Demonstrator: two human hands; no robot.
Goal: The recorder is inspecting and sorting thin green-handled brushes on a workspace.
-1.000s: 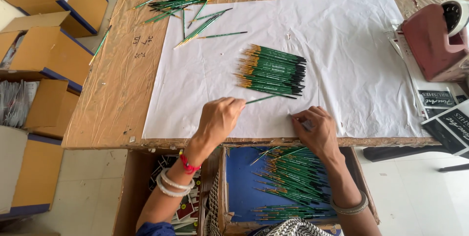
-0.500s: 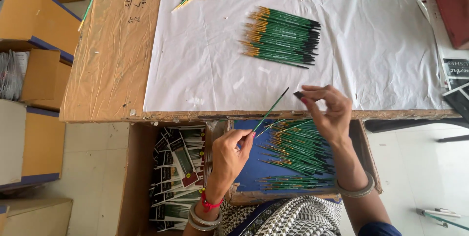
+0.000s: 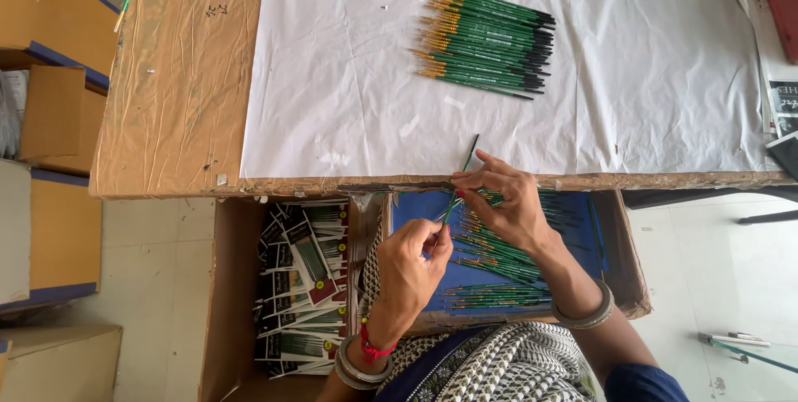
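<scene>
Between both hands, at the near edge of the table, a thin green paintbrush (image 3: 459,186) is held tilted, its dark end reaching over the white paper sheet (image 3: 349,94). Left hand (image 3: 413,259) pinches the lower end between thumb and fingers. Right hand (image 3: 505,202) grips the shaft a little higher with its fingertips, though it seems to hold a second brush too; the view is too crowded to tell. Below them, a blue-lined cardboard tray (image 3: 416,211) holds loose green brushes (image 3: 499,256). Well apart on the paper lies a neat bundle of brushes (image 3: 486,43). A cardboard box of packaged cards (image 3: 303,277) sits left of the tray.
</scene>
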